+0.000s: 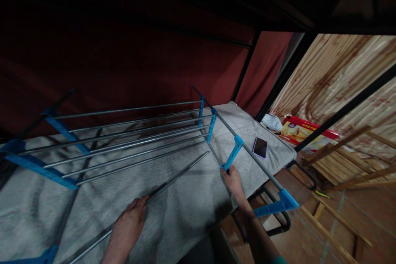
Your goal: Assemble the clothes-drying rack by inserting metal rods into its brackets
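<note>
Loose metal rod (179,177) held at the near side of the rack (133,145); one blue bracket (232,154) in hand.
Nearest, the left hand (127,223) has its grip closed around the rod, which lies aslant in front of the rack, its far tip near the rack's right side; contact there cannot be determined. The right hand (232,180) has its grip narrowed on the lower end of the bracket, part of the rack's right side; its fingers are partly hidden. Grey cloth (198,198) lies beneath the rack. A phone (260,148) rests on the cloth, right of the rack. Beyond the rack hangs a dark red curtain (148,66); farther right of it are wooden pieces (338,163) and a red-and-yellow box (305,133).
</note>
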Demonstrator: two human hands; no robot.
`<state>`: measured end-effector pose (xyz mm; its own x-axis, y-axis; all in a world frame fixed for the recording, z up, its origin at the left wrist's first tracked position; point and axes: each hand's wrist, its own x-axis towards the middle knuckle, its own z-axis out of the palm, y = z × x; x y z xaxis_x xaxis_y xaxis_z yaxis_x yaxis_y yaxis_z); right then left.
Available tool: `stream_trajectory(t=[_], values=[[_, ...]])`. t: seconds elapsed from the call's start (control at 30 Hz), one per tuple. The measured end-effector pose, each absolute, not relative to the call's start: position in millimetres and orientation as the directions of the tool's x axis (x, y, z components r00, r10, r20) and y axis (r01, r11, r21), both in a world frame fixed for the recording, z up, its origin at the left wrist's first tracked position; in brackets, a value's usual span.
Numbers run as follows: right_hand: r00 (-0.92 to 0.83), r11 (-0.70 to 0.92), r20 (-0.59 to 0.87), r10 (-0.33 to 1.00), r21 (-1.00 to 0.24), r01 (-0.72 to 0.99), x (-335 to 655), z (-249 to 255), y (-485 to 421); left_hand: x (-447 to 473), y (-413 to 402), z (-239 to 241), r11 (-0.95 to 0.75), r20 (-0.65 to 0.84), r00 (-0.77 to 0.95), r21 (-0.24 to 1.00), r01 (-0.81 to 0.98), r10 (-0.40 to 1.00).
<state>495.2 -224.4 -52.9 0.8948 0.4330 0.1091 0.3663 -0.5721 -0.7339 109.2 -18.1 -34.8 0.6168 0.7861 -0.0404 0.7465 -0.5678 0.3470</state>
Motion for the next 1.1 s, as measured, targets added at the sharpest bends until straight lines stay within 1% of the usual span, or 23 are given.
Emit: stream_trajectory(t=[0.1,0.2,0.27,0.3,0.33,0.47,0.53,0.63,0.77,0.93,1.0,1.1], values=[[0.904,-0.533,0.143,0.404,-0.766,0.359,487,-57,-229,115,-15,-46,-0.587,0.020,0.614,0.316,0.745,0.789],[0.927,-0.510,0.209,0.310,-0.787,0.348,473,-67,-239,119,-17,-52,-0.607,0.098,0.603,0.235,0.759,0.792],[0.928,-0.487,0.262,0.266,-0.794,0.364,461,-76,-246,123,-19,-51,-0.609,0.109,0.599,0.176,0.773,0.793],[0.919,-0.464,0.287,0.269,-0.798,0.385,454,-79,-248,126,-19,-50,-0.608,0.102,0.599,0.152,0.780,0.794],[0.904,-0.433,0.311,0.293,-0.800,0.415,448,-82,-248,129,-20,-48,-0.606,0.093,0.599,0.130,0.785,0.796],[0.800,-0.282,0.388,0.459,-0.789,0.545,433,-81,-227,140,-18,-36,-0.634,0.066,0.630,0.065,0.771,0.774],[0.768,-0.256,0.406,0.495,-0.777,0.575,434,-76,-207,145,-15,-27,-0.655,0.052,0.653,0.040,0.755,0.756],[0.771,-0.289,0.396,0.498,-0.763,0.578,446,-69,-179,158,-11,-14,-0.647,0.031,0.646,0.022,0.762,0.763],[0.799,-0.365,0.353,0.486,-0.749,0.553,467,-65,-155,177,-11,2,-0.656,0.047,0.654,0.040,0.754,0.755],[0.828,-0.431,0.324,0.459,-0.734,0.526,485,-66,-140,177,-1,15,-0.644,0.066,0.646,-0.046,0.763,0.761],[0.838,-0.469,0.285,0.465,-0.723,0.507,488,-66,-135,166,6,14,-0.631,0.053,0.634,-0.058,0.773,0.771],[0.866,-0.562,0.189,0.463,-0.693,0.452,492,-61,-124,149,12,5,-0.612,0.018,0.612,-0.031,0.790,0.790]])
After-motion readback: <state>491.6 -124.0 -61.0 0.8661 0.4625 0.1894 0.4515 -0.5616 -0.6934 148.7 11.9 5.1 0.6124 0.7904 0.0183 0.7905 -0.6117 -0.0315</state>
